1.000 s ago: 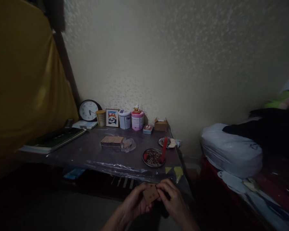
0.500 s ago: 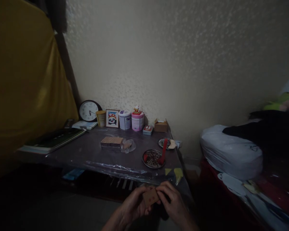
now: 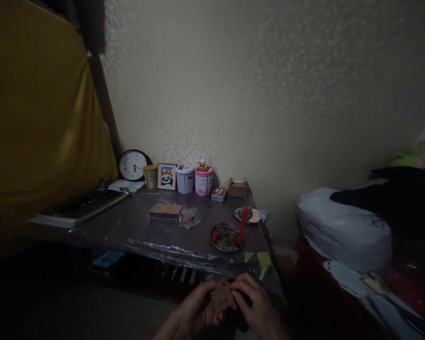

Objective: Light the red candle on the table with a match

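In front of the table's near edge, my left hand (image 3: pixel 199 302) is closed around a small square brown cardboard piece (image 3: pixel 222 298) with two dark spots on its face. Thumb and fingers of my right hand (image 3: pixel 254 300) pinch its right edge. Whether it is a flat card or a thin box I cannot tell. Beyond the hands, a round metal dish (image 3: pixel 213 242) holds dark and pale grains and a red spoon (image 3: pixel 244 221). Farther left lies a row of stacked brown pieces (image 3: pixel 165 211) beside a crumpled clear plastic bag (image 3: pixel 194 220).
A second dish (image 3: pixel 238 209) with pale sticks stands near the right edge. Along the wall are a clock (image 3: pixel 133 165), a framed panda picture (image 3: pixel 166 177), two tubs, a small tin (image 3: pixel 218 194) and a cardboard box (image 3: pixel 237 189). A white bag (image 3: pixel 343 226) bulges at right.
The whole view has shifted slightly, so the table things appear a little lower and to the right. Both hands keep the same hold on the brown cardboard piece.
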A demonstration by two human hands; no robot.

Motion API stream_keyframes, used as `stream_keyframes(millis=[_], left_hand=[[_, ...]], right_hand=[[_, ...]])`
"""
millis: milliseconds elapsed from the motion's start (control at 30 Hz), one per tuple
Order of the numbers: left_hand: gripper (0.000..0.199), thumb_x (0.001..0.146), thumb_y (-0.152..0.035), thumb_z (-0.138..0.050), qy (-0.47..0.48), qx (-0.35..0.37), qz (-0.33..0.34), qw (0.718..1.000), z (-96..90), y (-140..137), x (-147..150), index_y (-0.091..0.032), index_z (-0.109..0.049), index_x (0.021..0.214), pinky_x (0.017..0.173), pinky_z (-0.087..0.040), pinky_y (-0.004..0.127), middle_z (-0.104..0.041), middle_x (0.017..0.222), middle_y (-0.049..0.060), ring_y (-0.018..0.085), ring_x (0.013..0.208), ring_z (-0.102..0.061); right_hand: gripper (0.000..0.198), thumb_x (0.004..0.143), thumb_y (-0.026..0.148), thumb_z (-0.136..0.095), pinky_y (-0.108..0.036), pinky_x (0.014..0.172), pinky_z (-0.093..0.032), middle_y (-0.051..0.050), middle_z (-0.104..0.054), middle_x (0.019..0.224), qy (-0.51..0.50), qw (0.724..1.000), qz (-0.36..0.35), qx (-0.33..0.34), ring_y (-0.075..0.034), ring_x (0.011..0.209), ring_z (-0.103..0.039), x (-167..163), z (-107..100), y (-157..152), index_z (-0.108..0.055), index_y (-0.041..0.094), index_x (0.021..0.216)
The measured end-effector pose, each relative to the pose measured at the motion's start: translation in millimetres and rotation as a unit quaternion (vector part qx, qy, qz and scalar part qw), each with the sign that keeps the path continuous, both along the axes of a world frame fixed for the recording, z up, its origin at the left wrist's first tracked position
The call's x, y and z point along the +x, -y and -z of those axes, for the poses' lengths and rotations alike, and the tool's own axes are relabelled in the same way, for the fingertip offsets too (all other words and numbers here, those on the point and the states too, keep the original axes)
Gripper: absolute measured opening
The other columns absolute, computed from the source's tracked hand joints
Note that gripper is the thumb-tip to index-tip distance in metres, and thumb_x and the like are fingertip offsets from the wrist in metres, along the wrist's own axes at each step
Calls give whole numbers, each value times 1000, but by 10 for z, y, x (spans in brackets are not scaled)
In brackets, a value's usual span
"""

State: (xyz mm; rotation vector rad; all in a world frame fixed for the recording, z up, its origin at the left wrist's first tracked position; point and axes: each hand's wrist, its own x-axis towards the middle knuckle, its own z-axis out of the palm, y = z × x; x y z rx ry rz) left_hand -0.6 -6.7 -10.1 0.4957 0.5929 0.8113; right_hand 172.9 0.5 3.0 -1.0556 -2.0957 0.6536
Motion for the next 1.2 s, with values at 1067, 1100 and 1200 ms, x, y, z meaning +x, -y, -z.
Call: stream_keyframes(millis=[1067,1100,1200], left_hand=[[33,73,-26,-59,1,-5,20,1000,-47,62,-8,-17,-62,105,53,-42,26,-68,81,11,16,55,-58],[32,73,-26,-59,1,-6,25,1000,-48,65,-8,-17,-62,105,53,-42,27,-68,79,11,16,54,-58],[31,73,-26,-60,5,3,24,1000,-64,74,2,-18,-62,103,52,-43,27,-67,76,9,15,51,-56]], right_hand=[[16,73,5,-50,-22,66,-44,0,-57,76,31,999,6,-28,-13,71,-59,39,51,-38,-55,20,68],[16,73,5,-49,-22,66,-44,0,-57,76,35,999,1,-27,-13,72,-59,39,38,-34,-54,20,68],[16,76,8,-48,-22,66,-44,0,-57,75,38,999,-8,-25,-13,72,-59,35,8,-24,-53,20,68]])
